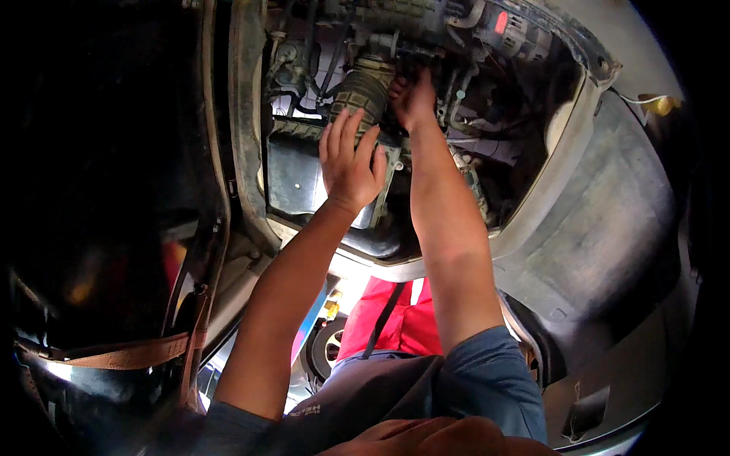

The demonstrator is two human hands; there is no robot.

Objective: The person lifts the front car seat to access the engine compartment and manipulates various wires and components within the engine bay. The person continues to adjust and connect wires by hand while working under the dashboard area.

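Within the engine bay [525, 232], a ribbed hose [363, 93] runs down from dark parts at the top to the black box [293, 178] at lower left. The left hand [353, 171] lies over the place where hose and box meet, back of the hand upward, fingers extended and slightly parted, their tips at the hose's lower end; it is loose, closed on nothing, with the box under and beside it. The right hand [417, 100] reaches farther in, just right of the hose's upper part, its fingers bent into shadow. Those fingertips are too dark and hidden to read, so I cannot tell whether they grasp something or only touch it. Right of that wrist are thin pipes [460, 99], and beyond them, near the upper edge of the bay, sits a slotted metal unit [525, 38] bearing an orange-red mark. Both forearms come up from below, the right one out of a dark blue-grey sleeve [490, 372]. Between them, below the bay's edge, show red cloth [411, 323] crossed by a black strap [382, 323] and, to its left, part of a wheel [327, 349]. Along the right side curves a grey panel [585, 243].
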